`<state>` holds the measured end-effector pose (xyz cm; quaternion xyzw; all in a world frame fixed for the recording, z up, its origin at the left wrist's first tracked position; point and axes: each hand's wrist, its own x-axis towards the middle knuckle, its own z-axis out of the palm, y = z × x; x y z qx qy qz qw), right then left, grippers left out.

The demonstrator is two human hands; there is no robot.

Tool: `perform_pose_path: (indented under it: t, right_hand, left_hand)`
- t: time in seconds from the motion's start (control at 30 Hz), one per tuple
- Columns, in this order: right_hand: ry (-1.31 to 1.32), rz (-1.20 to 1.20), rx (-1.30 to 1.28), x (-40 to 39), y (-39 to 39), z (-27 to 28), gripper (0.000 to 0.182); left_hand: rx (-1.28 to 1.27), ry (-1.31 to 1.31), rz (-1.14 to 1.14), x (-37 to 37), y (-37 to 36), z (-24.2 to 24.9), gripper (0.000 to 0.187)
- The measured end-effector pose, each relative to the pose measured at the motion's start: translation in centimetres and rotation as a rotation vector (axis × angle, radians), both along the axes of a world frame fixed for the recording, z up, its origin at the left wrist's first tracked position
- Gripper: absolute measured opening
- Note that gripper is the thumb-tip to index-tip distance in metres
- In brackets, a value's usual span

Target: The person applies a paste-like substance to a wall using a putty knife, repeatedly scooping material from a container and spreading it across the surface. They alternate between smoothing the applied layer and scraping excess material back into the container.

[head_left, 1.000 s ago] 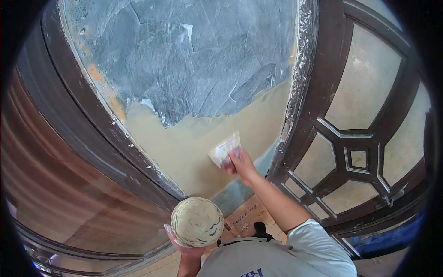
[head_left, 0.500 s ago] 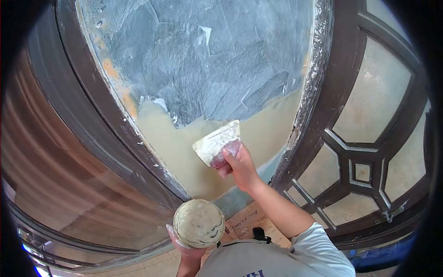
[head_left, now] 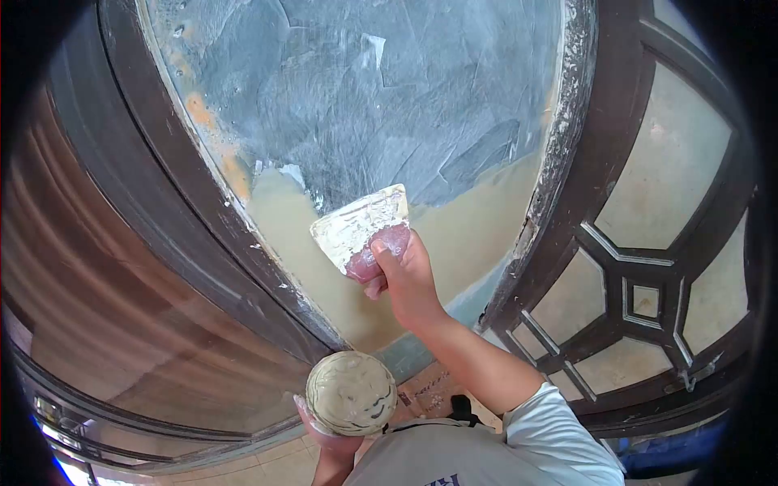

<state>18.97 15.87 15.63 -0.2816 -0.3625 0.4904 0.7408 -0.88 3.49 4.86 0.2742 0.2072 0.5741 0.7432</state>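
My right hand [head_left: 405, 271] is closed around the reddish handle of a putty knife [head_left: 365, 227], thumb on top. Its wide blade is caked with pale putty and overlaps the wall panel [head_left: 356, 105], near where the grey-blue upper surface meets a smooth beige band [head_left: 462, 231]. Low in view, my left hand [head_left: 332, 437] supports a round tub of putty [head_left: 351, 393] from beneath and the left side. Beige putty with a rippled surface fills the tub's top, and most of the fingers are hidden under it.
A dark wooden frame [head_left: 219, 202] with chipped, whitish edges borders the panel on the left. To the right stands a dark lattice door [head_left: 616, 235] with pale panes. Brown curtain-like folds [head_left: 121, 300] show behind glass at left. Tiled floor [head_left: 267, 470] lies below.
The putty knife and my right hand have moved up and to the left across the panel. The view has shifted slightly; my left hand and the tub stay nearly in place.
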Motion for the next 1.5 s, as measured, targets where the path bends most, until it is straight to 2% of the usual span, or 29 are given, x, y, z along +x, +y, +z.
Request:
perform_pose_path:
  t: [0.1, 0.17, 0.2, 0.27, 0.37, 0.47, 0.5, 0.53, 0.57, 0.7, 0.83, 0.93, 1.0, 1.07, 1.1, 1.13, 1.17, 1.2, 1.27, 1.3, 1.33, 1.4, 1.47, 1.5]
  right_hand:
    - [-0.005, -0.033, -0.077, 0.3, 0.0, -1.8, 0.018]
    - [-0.064, -0.03, -0.182, 1.0, -0.3, -5.6, 0.017]
    - [-0.085, -0.043, -0.24, 1.4, -0.5, -8.4, 0.016]
    - [-0.08, -0.027, -0.346, 2.1, -1.0, -15.1, 0.015]
    - [-0.135, -0.019, -0.617, 3.1, -3.1, -25.5, 0.015]
    - [-0.082, -0.031, -0.577, 4.0, -4.7, -25.8, 0.015]
    - [-0.08, -0.034, -0.58, 4.1, -4.7, -24.4, 0.015]
    - [-0.063, -0.073, -0.48, 4.5, -4.1, -21.5, 0.015]
    - [-0.046, -0.114, -0.379, 4.9, -3.5, -18.3, 0.014]
    - [-0.065, -0.157, -0.193, 6.4, -0.9, -8.1, 0.013]
    - [-0.093, -0.161, -0.089, 7.0, 0.8, -3.9, 0.021]
    - [-0.129, -0.177, -0.137, 7.0, 1.0, -7.0, 0.022]
    - [-0.133, -0.152, -0.265, 7.1, 0.8, -12.5, 0.021]
    - [-0.112, -0.145, -0.426, 6.8, -0.2, -19.4, 0.017]
    - [-0.115, -0.131, -0.535, 7.2, -0.6, -23.5, 0.016]
    - [-0.138, -0.052, -0.602, 7.9, -1.3, -27.3, 0.015]
    - [-0.159, 0.027, -0.67, 8.3, -2.2, -30.2, 0.015]
    - [-0.158, 0.026, -0.67, 8.0, -3.4, -31.6, 0.015]
    - [-0.168, -0.109, -0.72, 7.9, -4.7, -33.3, 0.015]
    - [-0.265, -0.064, -0.669, 8.5, -4.9, -34.1, 0.015]
    - [-0.269, -0.059, -0.671, 8.3, -5.0, -32.2, 0.015]
    - [-0.075, -0.083, -0.488, 7.6, -5.1, -26.5, 0.019]
    - [-0.077, -0.025, -0.354, 6.9, -4.5, -18.9, 0.022]
    - [-0.07, -0.012, -0.268, 6.5, -3.9, -16.2, 0.023]
  left_hand:
    - [0.009, -0.054, -0.019, -0.6, 0.3, -0.7, 0.079]
    - [0.208, 0.237, 0.048, -1.1, 0.4, -1.7, 0.078]
    - [0.208, 0.238, 0.047, -1.2, 0.6, -2.0, 0.078]
    - [0.017, 0.049, 0.061, -1.3, 0.7, -2.6, 0.077]
    - [-0.008, 0.003, 0.024, -1.1, 0.6, -1.9, 0.078]
    - [-0.028, -0.07, -0.026, -0.8, 1.0, -0.9, 0.08]
    - [-0.03, -0.07, -0.029, -0.9, 1.1, -1.0, 0.08]
    - [-0.069, -0.301, -0.064, -1.2, 1.2, -1.2, 0.068]
    - [-0.107, -0.534, -0.099, -1.3, 1.3, -1.3, 0.078]
    - [-0.069, -0.416, -0.1, -1.2, 1.1, -1.0, 0.072]
    - [-0.02, -0.258, -0.084, -1.0, 0.8, -0.7, 0.067]
    - [0.015, -0.145, -0.063, -0.9, 0.6, -0.6, 0.066]
    - [0.029, -0.11, -0.047, -0.9, 0.7, -0.8, 0.066]
    - [0.292, 0.331, 0.091, -1.0, 0.6, -1.9, 0.07]
    - [0.288, 0.33, 0.094, -1.0, 0.6, -2.6, 0.07]
    - [0.209, 0.162, 0.071, -1.1, 0.8, -3.3, 0.064]
    - [0.13, -0.004, 0.046, -1.1, 0.8, -3.6, 0.066]
    - [0.129, -0.004, 0.045, -0.7, 0.7, -3.1, 0.066]
    - [0.323, 0.133, 0.115, 0.4, 0.5, -1.2, 0.063]
    - [0.323, 0.132, 0.12, 0.7, 0.5, -0.6, 0.063]
    - [0.306, 0.113, 0.099, 1.0, 0.5, -0.2, 0.065]
    - [0.288, 0.093, 0.088, 1.3, 0.7, -0.5, 0.068]
    - [-0.103, -0.015, 0.046, 1.3, 1.3, -2.1, 0.081]
    - [-0.104, -0.015, 0.053, 1.7, 1.3, -2.2, 0.081]
